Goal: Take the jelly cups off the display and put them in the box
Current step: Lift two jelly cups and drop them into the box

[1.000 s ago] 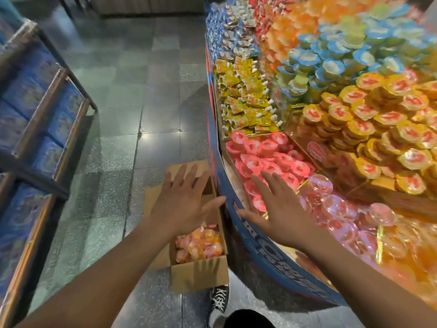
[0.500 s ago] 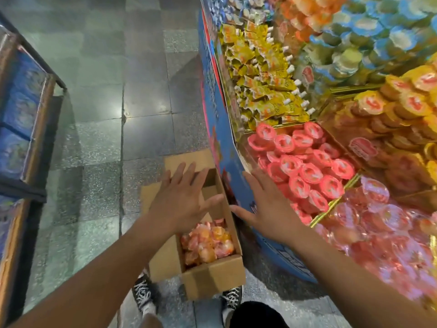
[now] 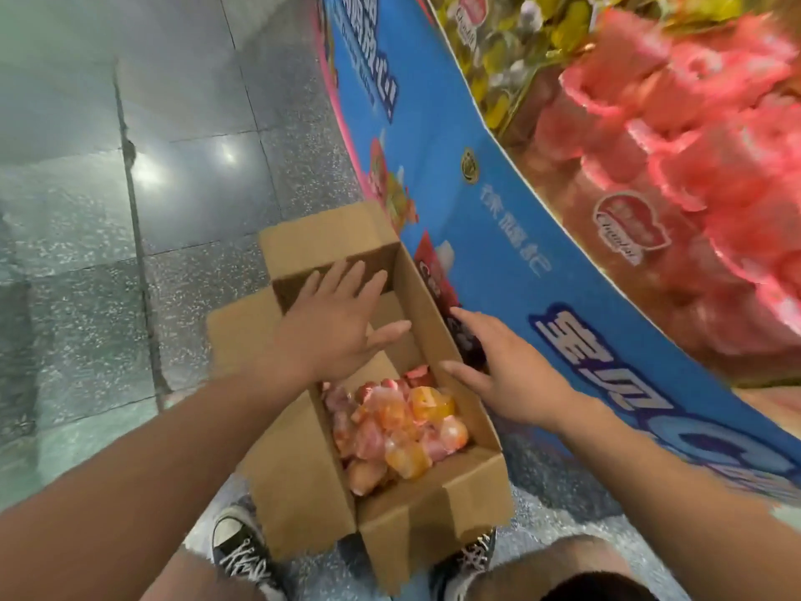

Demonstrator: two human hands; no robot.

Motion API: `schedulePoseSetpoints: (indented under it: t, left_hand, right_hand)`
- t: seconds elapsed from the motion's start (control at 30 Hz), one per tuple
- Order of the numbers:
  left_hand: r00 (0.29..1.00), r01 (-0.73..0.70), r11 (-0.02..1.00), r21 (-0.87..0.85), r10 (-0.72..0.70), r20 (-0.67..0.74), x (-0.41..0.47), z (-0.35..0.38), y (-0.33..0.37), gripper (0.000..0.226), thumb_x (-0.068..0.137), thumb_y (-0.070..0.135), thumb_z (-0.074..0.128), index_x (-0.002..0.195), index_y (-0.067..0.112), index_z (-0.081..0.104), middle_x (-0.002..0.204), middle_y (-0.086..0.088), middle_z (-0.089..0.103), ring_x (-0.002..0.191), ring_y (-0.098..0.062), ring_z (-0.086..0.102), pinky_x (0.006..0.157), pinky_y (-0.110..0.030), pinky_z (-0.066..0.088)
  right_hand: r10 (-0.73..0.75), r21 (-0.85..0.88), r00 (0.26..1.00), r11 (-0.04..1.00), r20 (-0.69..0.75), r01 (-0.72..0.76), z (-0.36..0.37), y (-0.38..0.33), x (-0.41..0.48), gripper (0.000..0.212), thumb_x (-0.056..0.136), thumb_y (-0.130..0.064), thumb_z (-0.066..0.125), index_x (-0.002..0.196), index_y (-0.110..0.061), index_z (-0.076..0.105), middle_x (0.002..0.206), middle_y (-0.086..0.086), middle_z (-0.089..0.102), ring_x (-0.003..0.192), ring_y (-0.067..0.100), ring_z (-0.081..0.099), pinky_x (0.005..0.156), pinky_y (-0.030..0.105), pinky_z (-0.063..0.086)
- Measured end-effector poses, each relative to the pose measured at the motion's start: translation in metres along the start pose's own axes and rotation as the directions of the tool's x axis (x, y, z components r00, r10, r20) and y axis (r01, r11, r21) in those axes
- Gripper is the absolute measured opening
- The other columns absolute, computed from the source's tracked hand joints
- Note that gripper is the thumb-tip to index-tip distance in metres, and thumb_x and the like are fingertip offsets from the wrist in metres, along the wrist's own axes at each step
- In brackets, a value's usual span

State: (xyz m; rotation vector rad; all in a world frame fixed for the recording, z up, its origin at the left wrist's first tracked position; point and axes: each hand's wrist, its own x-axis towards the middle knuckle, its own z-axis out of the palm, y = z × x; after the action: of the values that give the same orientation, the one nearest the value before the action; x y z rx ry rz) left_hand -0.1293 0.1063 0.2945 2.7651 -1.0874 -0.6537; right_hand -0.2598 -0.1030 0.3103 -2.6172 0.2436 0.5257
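Hovering over box [image 3: 433, 527]: hands [image 3: 333, 327] [image 3: 511, 375] splayed, empty.

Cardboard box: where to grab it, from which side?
Top edges of its two long walls, from above, left hand and right hand one each, probably toward the near end: the cardboard box is open-topped and the jelly cups heap there. The display crowds the right wall.

Motion blur smears the pink jelly cups [image 3: 693, 136] on the display [image 3: 498, 201], far right, into shapeless patches cut off by the frame's edge, while the left hand [image 3: 333, 327] covers the far floor of the box [image 3: 433, 527], which hides part of the right shoe [image 3: 474, 557].
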Motion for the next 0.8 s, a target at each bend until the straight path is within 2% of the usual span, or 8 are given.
schedulePoseSetpoints:
  t: [0.13, 0.3, 0.4, 0.57, 0.67, 0.8]
  left_hand:
    - [0.999, -0.032, 0.999, -0.004, 0.033, 0.020, 0.047, 0.096, -0.014, 0.087, 0.089, 0.077, 0.014, 0.159, 0.025, 0.008, 0.167, -0.008, 0.009, 0.154, -0.027, 0.002, 0.123, -0.049, 0.007]
    - [0.995, -0.084, 0.996, 0.007, 0.083, 0.047, 0.097, 0.190, -0.030, 0.091, 0.086, 0.081, 0.009, 0.158, 0.025, 0.013, 0.164, -0.009, 0.021, 0.152, -0.029, 0.015, 0.122, -0.050, 0.017]
    - [0.992, -0.085, 0.996, -0.019, 0.086, 0.090, 0.120, 0.232, -0.038, 0.084, 0.092, 0.076, 0.017, 0.158, 0.024, 0.015, 0.162, -0.008, 0.026, 0.149, -0.030, 0.022, 0.120, -0.051, 0.022]
    - [0.983, -0.138, 0.990, 0.001, 0.137, 0.119, 0.148, 0.279, -0.042, 0.083, 0.092, 0.074, 0.017, 0.158, 0.023, 0.015, 0.161, -0.008, 0.028, 0.149, -0.029, 0.024, 0.118, -0.052, 0.027]
    - [0.968, -0.153, 0.988, 0.017, 0.147, 0.205, 0.154, 0.293, -0.041, 0.085, 0.092, 0.075, 0.018, 0.159, 0.024, 0.011, 0.163, -0.008, 0.022, 0.150, -0.028, 0.020, 0.120, -0.049, 0.023]
    - [0.954, -0.175, 0.985, -0.007, 0.171, 0.245, 0.151, 0.306, -0.043, 0.081, 0.095, 0.072, 0.022, 0.159, 0.023, 0.012, 0.163, -0.007, 0.025, 0.149, -0.028, 0.023, 0.121, -0.045, 0.022]
  right_hand:
    - [0.022, -0.004, 1.000, 1.000, 0.009, -0.022, 0.076, 0.044, 0.038, 0.078, 0.094, -0.055, 0.056, 0.158, -0.023, 0.025, 0.157, 0.002, 0.038, 0.142, 0.021, 0.039, 0.114, 0.032, 0.035]
    - [0.026, -0.044, 1.000, 0.999, 0.011, -0.026, 0.152, 0.092, 0.078, 0.076, 0.095, -0.057, 0.053, 0.157, -0.022, 0.027, 0.157, 0.003, 0.039, 0.143, 0.020, 0.038, 0.116, 0.034, 0.034]
    - [0.057, -0.079, 0.997, 0.995, 0.042, -0.054, 0.184, 0.114, 0.098, 0.071, 0.097, -0.055, 0.052, 0.156, -0.021, 0.030, 0.154, 0.005, 0.043, 0.140, 0.023, 0.042, 0.113, 0.036, 0.037]
    - [0.017, -0.205, 0.990, 0.979, 0.137, 0.011, 0.229, 0.140, 0.122, 0.072, 0.098, -0.055, 0.051, 0.157, -0.024, 0.024, 0.152, 0.007, 0.044, 0.135, 0.026, 0.047, 0.110, 0.038, 0.040]
    - [0.008, -0.253, 0.978, 0.967, 0.209, 0.046, 0.250, 0.150, 0.127, 0.072, 0.099, -0.057, 0.046, 0.158, -0.027, 0.019, 0.154, 0.004, 0.040, 0.132, 0.026, 0.050, 0.106, 0.039, 0.044]
    - [0.044, -0.245, 0.975, 0.970, 0.219, 0.011, 0.270, 0.160, 0.127, 0.069, 0.098, -0.061, 0.044, 0.156, -0.030, 0.021, 0.151, 0.004, 0.044, 0.125, 0.028, 0.057, 0.099, 0.044, 0.051]
